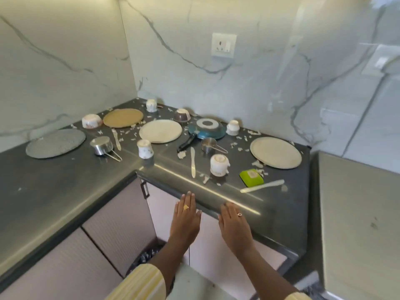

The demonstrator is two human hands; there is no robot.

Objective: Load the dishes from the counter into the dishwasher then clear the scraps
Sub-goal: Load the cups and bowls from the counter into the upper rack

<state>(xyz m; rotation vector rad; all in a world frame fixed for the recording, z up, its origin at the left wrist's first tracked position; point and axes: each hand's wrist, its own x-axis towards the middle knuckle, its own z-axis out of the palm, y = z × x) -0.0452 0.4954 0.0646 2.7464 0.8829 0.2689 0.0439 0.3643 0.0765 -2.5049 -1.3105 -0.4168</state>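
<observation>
Four plates point(160, 131), four cups point(218, 164), two bowls point(91, 121), one pan point(206, 128)

The counter point(227, 192) is bare along its front edge and across the wide left stretch before the grey plate point(55, 143). Farther in, an upturned mug point(219, 165), a green rectangular container point(251, 177), a pale knife point(192, 162) and scraps point(205, 179) stand close together, blocking a straight reach to the dishes behind.

Well below the blue frying pan point(207, 131), the left sleeve point(140, 284) and right sleeve point(299, 296) run off the bottom edge. The left forearm point(171, 252) hides part of a dark bin point(145, 256), its contents blurred. Far right of the pan, a wall plate point(378, 62) is smeared. White scraps point(129, 132) left of the pan are too small to identify. Cups point(218, 164) around it stand mouth-down, insides hidden.
</observation>
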